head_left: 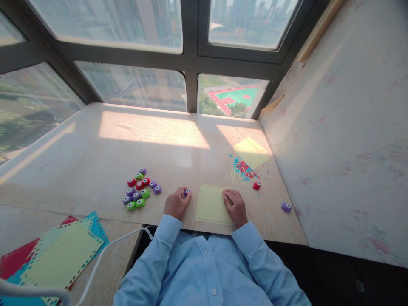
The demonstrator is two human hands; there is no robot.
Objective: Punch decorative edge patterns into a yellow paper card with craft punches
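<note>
While the left hand is curled around a purple punch, with its face showing between thumb and fingers, the right hand is half curled, fingertips on the right edge of a sheet; from here I can't tell whether it grips or merely presses, presumably to steady the paper. The sheet lies between both hands, likely so its hole-lined edges are within easy reach. Left of the left hand, more punches sit bunched, probably to be handy yet off the paper. Beyond the right hand are scattered bits, and right of it, a red punch.
</note>
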